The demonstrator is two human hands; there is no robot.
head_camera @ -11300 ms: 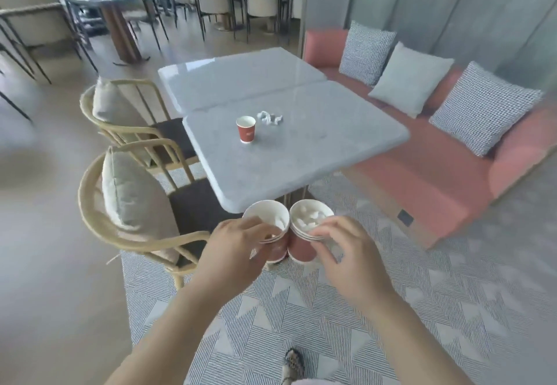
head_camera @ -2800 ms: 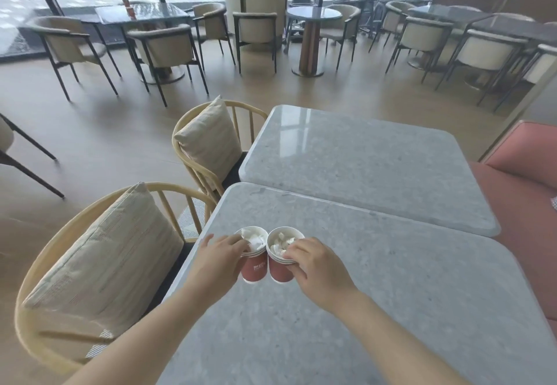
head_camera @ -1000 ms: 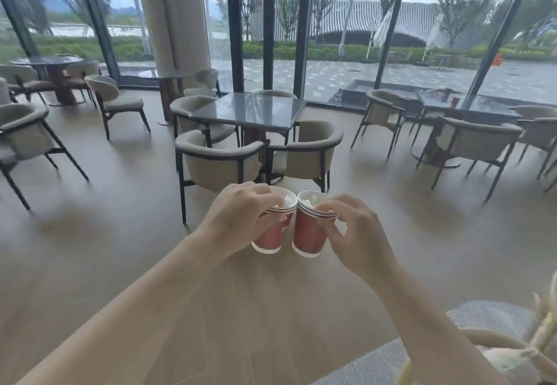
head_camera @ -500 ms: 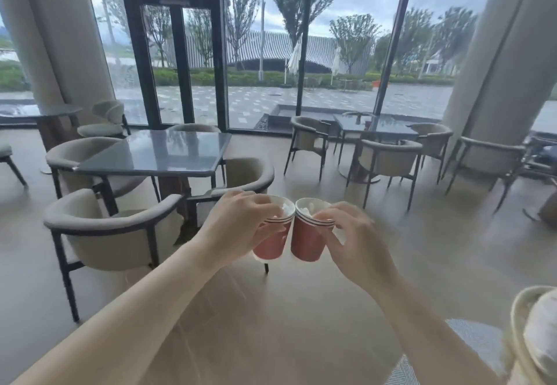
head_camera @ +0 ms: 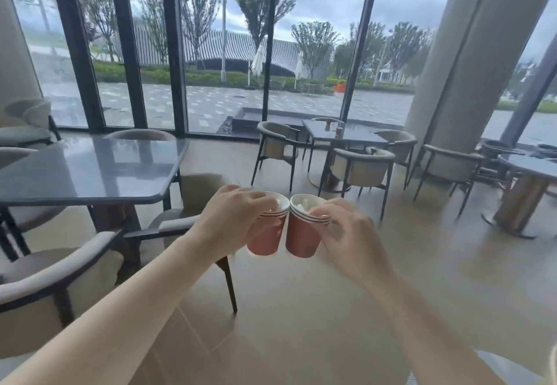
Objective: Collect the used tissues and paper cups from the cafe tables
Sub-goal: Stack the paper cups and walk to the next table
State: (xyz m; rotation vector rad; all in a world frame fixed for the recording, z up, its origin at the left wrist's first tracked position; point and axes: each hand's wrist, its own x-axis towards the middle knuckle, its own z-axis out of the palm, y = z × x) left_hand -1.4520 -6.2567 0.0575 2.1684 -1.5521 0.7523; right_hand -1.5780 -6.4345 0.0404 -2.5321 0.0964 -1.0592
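1. Left hand [head_camera: 233, 218] is closed around a stack of red paper cups with white striped rims [head_camera: 268, 233], fingers wrapped over the rim side.
2. Right hand [head_camera: 346, 233] pinches a second stack of red paper cups [head_camera: 301, 236] at the rim; the two stacks touch side by side, held mid-air over the tan tiled floor [head_camera: 331, 309].
3. Crumpled white tissues [head_camera: 303, 203] sit inside the right stack; something white also shows in the left one.
4. Near left: a glossy grey stone-top table [head_camera: 90, 170], no cups visible on it, with padded beige armchairs [head_camera: 45, 288] around it.
5. Far: a dark square table by the window [head_camera: 343, 134] with a small red cup [head_camera: 339, 130] on it, likely the next pickup; whether tissues lie there is too small to tell.
6. To do it well: keep both stacks upright so the tissues stay in, walk around the chairs, free one hand by nesting the stacks before reaching.
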